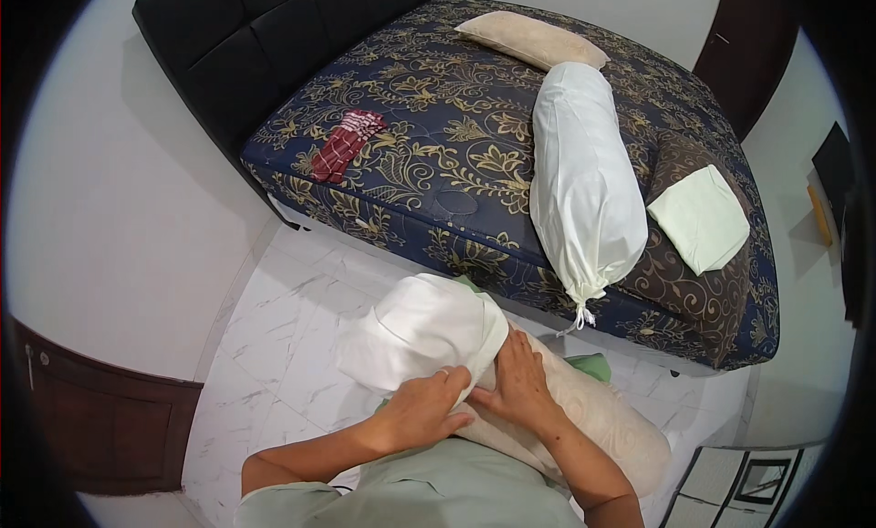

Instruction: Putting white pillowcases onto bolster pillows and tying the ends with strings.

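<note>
A beige patterned bolster (588, 418) lies crosswise before my body, its left end inside a white bolster case (424, 329). The hem of the case circles the bolster near its middle. My left hand (428, 405) grips this hem on the near side, fingers curled over the fabric. Right beside the hem, my right hand (518, 381) holds the bare part of the bolster, with thumb and fingers spread around it. The case's far left end looks loose and blurred. Green material (590, 367) shows from under the bolster.
Ahead stands a bed with a blue floral mattress (424, 145) and black headboard (226, 49). On it lie a white-cased bolster (582, 165), a beige pillow (530, 38), a brown pillow (691, 309), a folded pale cloth (705, 216) and a red checked cloth (348, 145). A cabinet (739, 487) stands right.
</note>
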{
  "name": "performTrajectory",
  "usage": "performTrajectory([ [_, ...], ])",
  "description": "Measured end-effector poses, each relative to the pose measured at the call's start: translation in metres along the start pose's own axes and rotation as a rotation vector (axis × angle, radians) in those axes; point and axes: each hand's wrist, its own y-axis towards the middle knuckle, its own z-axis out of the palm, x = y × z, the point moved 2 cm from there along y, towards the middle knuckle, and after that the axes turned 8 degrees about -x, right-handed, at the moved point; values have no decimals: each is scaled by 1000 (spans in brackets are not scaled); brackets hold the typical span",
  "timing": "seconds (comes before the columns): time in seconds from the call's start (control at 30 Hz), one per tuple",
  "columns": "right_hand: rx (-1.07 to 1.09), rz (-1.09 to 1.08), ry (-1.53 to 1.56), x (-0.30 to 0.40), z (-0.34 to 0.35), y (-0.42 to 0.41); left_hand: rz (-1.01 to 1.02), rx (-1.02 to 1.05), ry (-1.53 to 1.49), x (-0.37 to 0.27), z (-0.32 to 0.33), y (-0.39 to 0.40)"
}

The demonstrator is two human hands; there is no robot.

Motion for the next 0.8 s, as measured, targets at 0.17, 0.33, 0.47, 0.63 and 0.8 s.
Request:
performTrajectory([
  [0.17, -24, 28, -7, -12, 10, 1, 62, 195, -151, -4, 14, -5],
  [0.33, -22, 25, -21, -17, 12, -1, 1, 356, -286, -11, 0, 20],
  [0.47, 6, -40, -179, -3, 10, -4, 81, -21, 0, 3, -17, 76],
  [0.63, 31, -56, -162, 7, 8, -6, 181, -39, 392, 47, 8, 121],
  [0.8, 21, -73, -226, 16, 8, -11, 126, 159, 512, 49, 11, 153],
])
